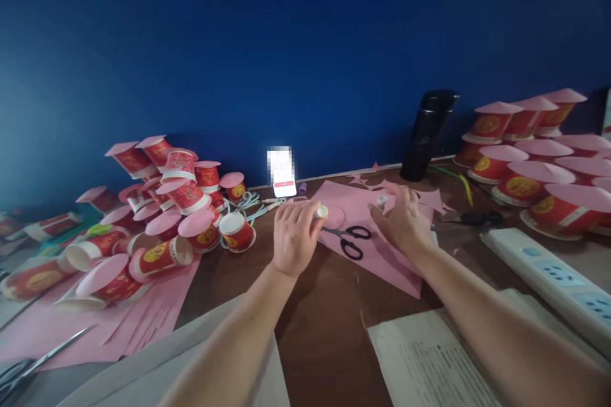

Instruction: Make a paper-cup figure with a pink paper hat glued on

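My left hand point(292, 235) is closed around what looks like a glue stick point(322, 211), its round whitish end poking out past the thumb. Over the pink paper point(389, 267), my right hand point(403, 219) has thumb and fingers curled about a small white cap-like piece point(382, 201); blur hides its detail. Between both hands lie black-handled scissors point(352, 250), their blades partly behind my left hand. A pink paper circle point(335, 216) rests on the sheet just beyond them. A red paper cup point(237, 233) with a white rim stands left of my left hand.
Piled red cups with pink paper tops point(184, 194) fill the left; more stand in rows point(534, 181) at right. A lit phone point(282, 172) and black flask point(427, 133) stand along the blue wall. A power strip point(548, 267) lies right; other scissors point(42, 359) lie front left.
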The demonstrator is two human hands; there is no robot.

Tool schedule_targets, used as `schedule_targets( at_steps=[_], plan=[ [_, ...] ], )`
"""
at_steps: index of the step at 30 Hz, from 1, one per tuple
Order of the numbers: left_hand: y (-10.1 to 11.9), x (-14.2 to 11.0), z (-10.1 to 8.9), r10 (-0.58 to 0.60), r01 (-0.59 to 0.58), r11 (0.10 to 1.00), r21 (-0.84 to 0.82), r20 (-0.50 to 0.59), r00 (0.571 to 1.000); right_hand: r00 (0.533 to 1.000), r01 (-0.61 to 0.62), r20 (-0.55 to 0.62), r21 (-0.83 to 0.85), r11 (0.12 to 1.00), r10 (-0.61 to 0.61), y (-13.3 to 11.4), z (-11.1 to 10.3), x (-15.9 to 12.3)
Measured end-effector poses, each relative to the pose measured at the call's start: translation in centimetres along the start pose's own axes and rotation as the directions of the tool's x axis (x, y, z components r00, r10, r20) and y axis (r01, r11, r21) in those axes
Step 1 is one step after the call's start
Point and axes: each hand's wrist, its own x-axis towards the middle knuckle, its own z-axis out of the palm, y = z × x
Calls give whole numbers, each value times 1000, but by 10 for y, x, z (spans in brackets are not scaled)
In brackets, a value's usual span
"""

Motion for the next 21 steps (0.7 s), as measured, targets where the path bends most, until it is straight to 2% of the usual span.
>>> schedule_targets(
  at_steps=[2,5,6,7,9,11,13,15,17,19,21],
  plan=[
    [1,-6,3,3,-4,998,-68,-13,1000,990,79,-119,74,994,-70,-4,-5,-2],
    [2,-13,11,-19,19,987,-157,0,1000,923,328,-286,245,912,-256,-13,-10,-13],
    [3,-15,14,-34,33,982,-183,-1,999,915,376,-276,319,870,-294,-18,-10,-18],
    [4,-16,16,-51,49,977,-209,-2,999,928,370,-208,411,833,-310,-24,-10,-25],
    [6,-17,18,-77,79,962,-260,16,997,957,193,56,607,771,-284,-35,-8,-39],
    [7,-18,19,-104,119,946,-302,66,992,910,-64,333,702,709,-248,-45,-6,-51],
    [7,-19,17,-132,168,930,-327,128,983,823,-250,504,736,629,-263,-52,-5,-59],
    [5,-20,16,-160,210,918,-335,173,972,752,-376,585,759,531,-304,-54,-4,-61],
    [4,-20,16,-180,240,911,-335,202,963,709,-484,624,769,417,-328,-54,-3,-60],
    [3,-21,18,-176,240,911,-335,210,962,691,-574,648,762,300,-321,-52,-1,-58],
    [3,-21,20,-139,200,917,-345,192,971,693,-624,656,754,206,-300,-49,3,-56]
  ],
)
